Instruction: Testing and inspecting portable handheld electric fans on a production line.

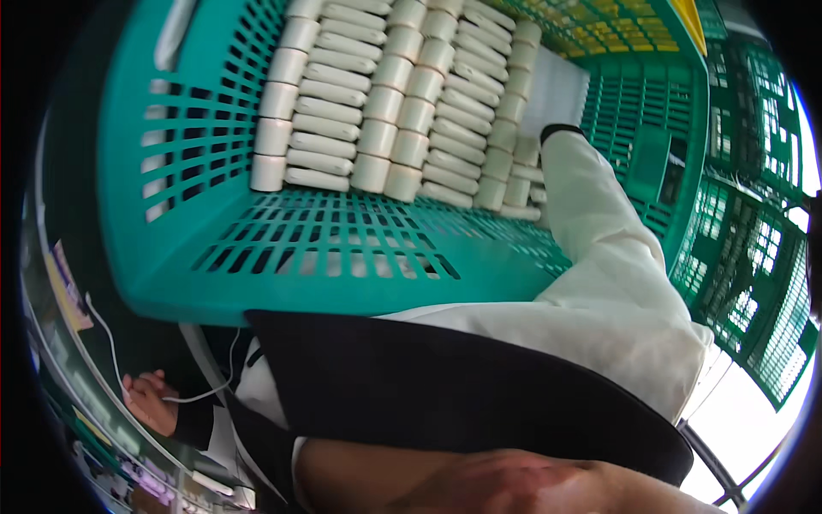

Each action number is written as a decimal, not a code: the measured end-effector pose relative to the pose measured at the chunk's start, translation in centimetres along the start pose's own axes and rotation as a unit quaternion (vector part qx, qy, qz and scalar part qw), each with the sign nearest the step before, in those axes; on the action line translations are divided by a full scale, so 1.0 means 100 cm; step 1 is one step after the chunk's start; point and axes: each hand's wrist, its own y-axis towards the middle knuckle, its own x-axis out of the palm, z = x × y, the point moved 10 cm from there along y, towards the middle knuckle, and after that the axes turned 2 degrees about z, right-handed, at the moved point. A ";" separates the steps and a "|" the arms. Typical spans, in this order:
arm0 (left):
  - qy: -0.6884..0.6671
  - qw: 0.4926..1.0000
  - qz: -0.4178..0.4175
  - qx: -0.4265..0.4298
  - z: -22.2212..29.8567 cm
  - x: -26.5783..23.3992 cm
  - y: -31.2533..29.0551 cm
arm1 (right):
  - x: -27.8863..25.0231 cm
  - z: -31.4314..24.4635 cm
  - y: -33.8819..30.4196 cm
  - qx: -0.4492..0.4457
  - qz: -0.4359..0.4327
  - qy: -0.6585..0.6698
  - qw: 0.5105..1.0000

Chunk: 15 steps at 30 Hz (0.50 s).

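Note:
My left hand (pixel 152 404) is at the lower left, outside the basket, its fingers curled around a thin white cable (pixel 201 397). Across the right side, my right arm (pixel 599 197) in a white sleeve with a black cuff reaches into a green plastic basket (pixel 342 295). Past that cuff the hand itself is hidden. Inside the basket, rows of short cream-white cylinders (pixel 384 104) alternate with rows of slim, rounded cream-white pieces (pixel 324 127). A few cylinders and slim pieces are grouped beside my right cuff. A pale flat sheet (pixel 556 90) shows at the basket's right part.
More green slatted baskets (pixel 749 223) stand stacked along the right. A yellow basket edge (pixel 687 26) shows at the top right. At the far left runs a shelf or bench edge with blurred items (pixel 70 287). A dark bar (pixel 715 458) crosses the lower right.

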 end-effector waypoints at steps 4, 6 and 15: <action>-0.180 0.977 0.016 0.110 0.009 0.017 -0.015 | -0.149 -0.009 0.003 0.008 0.100 0.009 0.995; -0.421 0.906 0.000 0.050 0.006 0.031 -0.016 | -0.254 -0.023 -0.031 0.038 0.213 0.065 0.974; -0.659 0.744 -0.108 0.031 0.063 0.041 -0.049 | -0.464 -0.204 -0.563 -0.758 0.500 0.385 0.167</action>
